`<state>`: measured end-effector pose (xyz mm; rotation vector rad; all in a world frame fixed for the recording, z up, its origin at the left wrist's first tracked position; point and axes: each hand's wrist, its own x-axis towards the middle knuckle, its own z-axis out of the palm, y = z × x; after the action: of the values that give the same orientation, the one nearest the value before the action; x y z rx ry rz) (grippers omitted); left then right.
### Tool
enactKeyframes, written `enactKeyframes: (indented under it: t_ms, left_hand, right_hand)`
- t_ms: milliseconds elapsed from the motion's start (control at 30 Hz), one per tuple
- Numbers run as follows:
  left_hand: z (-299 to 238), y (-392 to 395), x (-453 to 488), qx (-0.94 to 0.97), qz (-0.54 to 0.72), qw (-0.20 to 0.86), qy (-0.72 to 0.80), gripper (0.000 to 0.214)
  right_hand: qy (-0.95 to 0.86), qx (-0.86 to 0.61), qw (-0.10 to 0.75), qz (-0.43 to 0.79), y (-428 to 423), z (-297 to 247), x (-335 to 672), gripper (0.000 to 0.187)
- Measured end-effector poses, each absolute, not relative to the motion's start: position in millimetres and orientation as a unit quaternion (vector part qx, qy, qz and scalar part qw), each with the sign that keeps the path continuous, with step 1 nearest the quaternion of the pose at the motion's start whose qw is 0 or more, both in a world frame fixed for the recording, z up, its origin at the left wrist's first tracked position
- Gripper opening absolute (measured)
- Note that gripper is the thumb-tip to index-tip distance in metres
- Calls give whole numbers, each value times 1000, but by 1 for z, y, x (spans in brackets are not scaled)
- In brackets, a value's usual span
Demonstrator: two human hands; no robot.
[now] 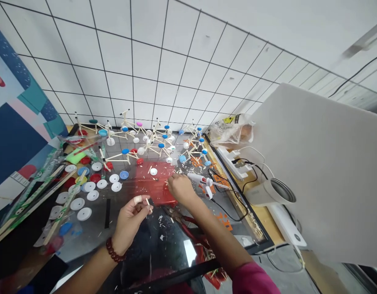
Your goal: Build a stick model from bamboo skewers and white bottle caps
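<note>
My left hand (131, 218), with a beaded bracelet on its wrist, is raised near the front edge of the red sheet (154, 192). Its thumb and fingers pinch a short wooden stick (148, 201), with a small dark piece beside it. My right hand (180, 188) is over the right side of the red sheet, fingers bent together; what they hold, if anything, is hidden. Just right of it lies a white glue gun (200, 179). Pliers (188, 228) with red handles lie partly under my right forearm. A white bottle cap (153, 171) sits on the sheet.
Several stick-and-cap figures (160, 145) stand along the tiled wall. Loose white caps (84, 214) and bundled wooden strips (26, 208) lie at left. On the right are a power strip (234, 163), black cable (227, 212), grey cup (271, 192) and plastic bag (233, 132).
</note>
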<state>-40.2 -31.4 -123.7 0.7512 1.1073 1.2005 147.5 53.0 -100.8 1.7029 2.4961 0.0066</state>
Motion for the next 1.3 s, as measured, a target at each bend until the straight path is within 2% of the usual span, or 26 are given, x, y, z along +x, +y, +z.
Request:
enactKeyframes:
  t_ms: [200,367,533,700,833,900,933,1000,1033,1100,1167,1300]
  left_hand:
    - [-133,-30,-42,334,510,625,487,31]
    - [-140,-33,-39,368,508,608,487,28]
    - [-145,-35,-36,397,519,594,469,25]
    - [-146,-34,-35,411,520,582,472,24]
    - [-143,-34,-35,401,520,588,472,23]
    - [-141,-34,-36,395,522,590,472,23]
    - [-140,-34,-36,390,524,592,472,24]
    - [-136,-34,-37,366,525,607,471,28]
    - [-134,-34,-38,343,524,623,468,30]
    - [-128,-34,-39,281,516,672,451,31]
    - [-121,-35,-40,215,505,724,418,29]
    - [-112,-36,-42,183,462,786,368,30]
  right_hand:
    - [828,556,67,-10,58,-89,150,23]
    - [864,498,23,-71,67,-71,139,19]
    - [887,460,20,28,97,-77,100,20]
    - [912,408,37,25,116,-93,70,15]
    - [916,400,19,25,118,-78,77,15]
    - [894,444,-58,-4,108,-67,89,18]
    - [862,481,-147,-60,99,-63,96,20]
    - [763,499,-331,-243,74,-61,109,30]
    - [720,477,-376,-337,59,-64,114,33]
    - [639,441,-422,-468,31,-75,118,21]
    - [577,443,-451,-517,8,-86,118,14]
    - [613,460,-454,-454,-12,-94,112,8]
